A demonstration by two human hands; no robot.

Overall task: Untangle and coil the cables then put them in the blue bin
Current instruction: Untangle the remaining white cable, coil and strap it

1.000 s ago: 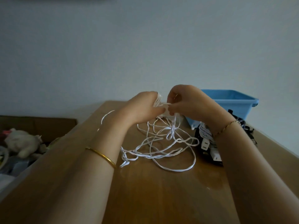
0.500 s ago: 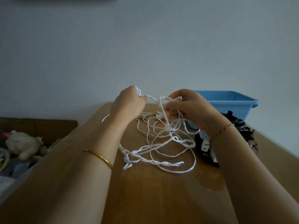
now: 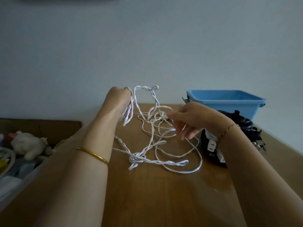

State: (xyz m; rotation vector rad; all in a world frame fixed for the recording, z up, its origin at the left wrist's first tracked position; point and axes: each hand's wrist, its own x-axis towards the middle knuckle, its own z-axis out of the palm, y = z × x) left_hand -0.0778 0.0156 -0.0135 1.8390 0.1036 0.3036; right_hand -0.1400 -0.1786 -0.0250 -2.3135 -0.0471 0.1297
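Head view: a thin white cable point(image 3: 157, 161), twisted on itself in several places, sprawls in loose loops over the middle of the brown wooden table point(image 3: 164, 202). Part of it rises to the left hand point(image 3: 119, 104), which is held up above the tabletop with its fingers curled round a small bundle of gathered white loops. From that fist a strand arches up and over, then drops into the knotted part between the two hands. The right hand point(image 3: 193, 120) hangs lower, just beside the tangle. Its fingers are loosely spread and reach into the strands, and one thin strand crosses the fingertips, but no closed grip shows there. A rectangular blue plastic bin point(image 3: 229, 107) stands at the far right of the table, well apart from the white cable. Its inside cannot be seen from here. Between the bin and the right forearm lies a coiled black cord bundle point(image 3: 242, 123) with white plugs.

The step in hand looks like the untangling and first coiling of the white cable, with most of it yet to be gathered. The next move likely calls for the right hand to pick out one free strand, draw it clear of the twisted knot near the table's middle, and feed it onto the loops in the left hand without pulling the knot tighter.
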